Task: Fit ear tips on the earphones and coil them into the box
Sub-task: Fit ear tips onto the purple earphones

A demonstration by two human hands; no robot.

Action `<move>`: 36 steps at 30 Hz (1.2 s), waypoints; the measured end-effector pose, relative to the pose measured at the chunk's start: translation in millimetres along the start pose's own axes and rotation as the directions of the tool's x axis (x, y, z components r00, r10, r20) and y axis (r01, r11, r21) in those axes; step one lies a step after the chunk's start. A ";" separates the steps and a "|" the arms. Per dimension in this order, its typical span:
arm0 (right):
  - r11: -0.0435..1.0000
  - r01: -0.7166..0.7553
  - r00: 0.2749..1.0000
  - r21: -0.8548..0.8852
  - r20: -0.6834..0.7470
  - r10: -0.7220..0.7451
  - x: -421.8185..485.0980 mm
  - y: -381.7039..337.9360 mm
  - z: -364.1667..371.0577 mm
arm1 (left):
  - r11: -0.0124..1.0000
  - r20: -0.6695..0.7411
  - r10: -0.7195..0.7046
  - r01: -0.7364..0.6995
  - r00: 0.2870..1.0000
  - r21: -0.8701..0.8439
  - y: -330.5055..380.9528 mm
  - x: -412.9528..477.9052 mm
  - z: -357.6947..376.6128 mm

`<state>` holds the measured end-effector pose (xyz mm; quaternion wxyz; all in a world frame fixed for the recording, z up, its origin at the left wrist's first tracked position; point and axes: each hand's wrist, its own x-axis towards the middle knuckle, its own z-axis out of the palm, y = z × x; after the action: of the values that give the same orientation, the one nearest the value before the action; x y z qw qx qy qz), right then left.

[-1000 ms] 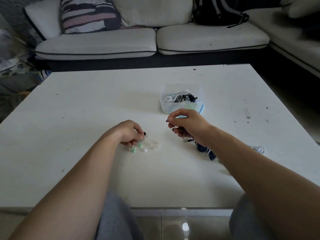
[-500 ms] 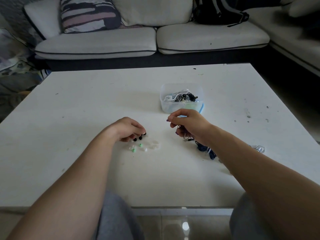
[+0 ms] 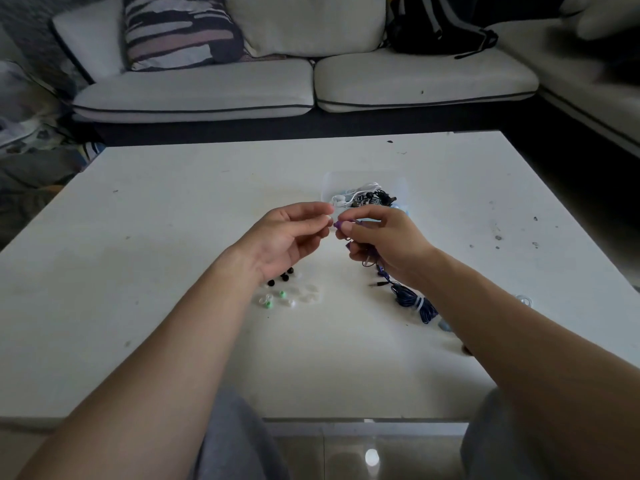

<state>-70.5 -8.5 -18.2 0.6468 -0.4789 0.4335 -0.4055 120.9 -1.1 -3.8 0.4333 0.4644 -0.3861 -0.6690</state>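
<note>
- Left hand (image 3: 287,237): raised above the desk (image 3: 156,271), palm turned toward the right hand. The grip is narrow, with thumb and forefinger tips drawn together just beside the earbud. Whether an ear tip sits between them cannot be told.
- Right hand (image 3: 388,240): raised above the desk, directly in front of the box. The grip holds the purple earbud (image 3: 341,225) between thumb and forefinger, nozzle end pointing at the left fingertips. The remaining fingers curl under, around the upper cable.
- Cable bundle (image 3: 414,303): dark blue, coiled and bound by a white tie. It lies on the desk below the right wrist, and its upper run leads into the right hand. The jack plug (image 3: 377,284) rests on the desk just left of the bundle.
- Box (image 3: 363,176): clear plastic, open, standing on the desk beyond both hands. It contains white and black earphones.
- Loose ear tips (image 3: 282,275): black ones lie on the desk under the left wrist. Green (image 3: 268,304) and translucent (image 3: 308,294) ones lie just nearer the person.
- Background: a white sofa (image 3: 207,91) carrying a striped cushion (image 3: 176,29) and a black backpack (image 3: 436,26).
</note>
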 end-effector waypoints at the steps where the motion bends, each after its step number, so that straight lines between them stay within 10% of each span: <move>1: 1.000 0.012 1.000 0.020 0.006 -0.012 -0.7 -1.9 -1.1 | 1.000 -0.002 0.007 -0.007 1.000 -0.025 0.1 -0.3 1.3; 36: 0.993 0.108 0.994 -0.053 -0.013 -0.109 -8.2 -11.6 -7.8 | 0.995 -0.018 0.093 -0.093 0.995 0.039 0.6 -3.3 12.5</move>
<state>-81.6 -5.4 -6.8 0.6078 -0.5152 0.4223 -0.4322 109.7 3.3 1.1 0.4588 0.4606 -0.4157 -0.6360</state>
